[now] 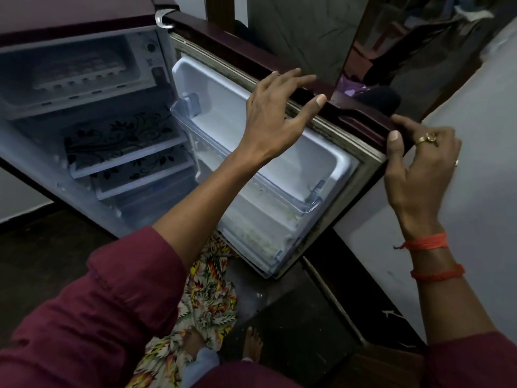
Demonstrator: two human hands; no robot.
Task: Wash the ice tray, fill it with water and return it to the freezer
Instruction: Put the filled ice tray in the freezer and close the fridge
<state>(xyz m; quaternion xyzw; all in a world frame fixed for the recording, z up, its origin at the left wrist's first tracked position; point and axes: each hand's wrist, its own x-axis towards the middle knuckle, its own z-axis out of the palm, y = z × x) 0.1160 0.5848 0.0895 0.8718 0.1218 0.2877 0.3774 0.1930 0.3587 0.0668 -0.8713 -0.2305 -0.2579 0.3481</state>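
Fridge (56,12) is open, door (218,88) swung out to my right. Right hand (416,169) grips the door's outer top corner, thumb on the gasket side, fingers wrapped round the back. Left hand (275,107) is flat and spread at the door's top edge, holding nothing; can't tell if it's actually touching. Ice tray (81,75) sits in the freezer compartment (131,51) at the top of the cabinet, well clear of both hands. It looks hazy, probably behind a translucent flap, but I'm not sure. Can't tell if there's water in it, so this could be fetch or finish. Either way the step in hand is the door. I'd let the right hand do the steering at the corner, where leverage is best, and use the left only to steady the top edge. Keep fingers off the gasket line and move it slowly, so a filled tray doesn't slosh. Tray orientation: long axis runs side to side across the compartment, parallel to its front opening, flat, long side facing me, cells apparently up.
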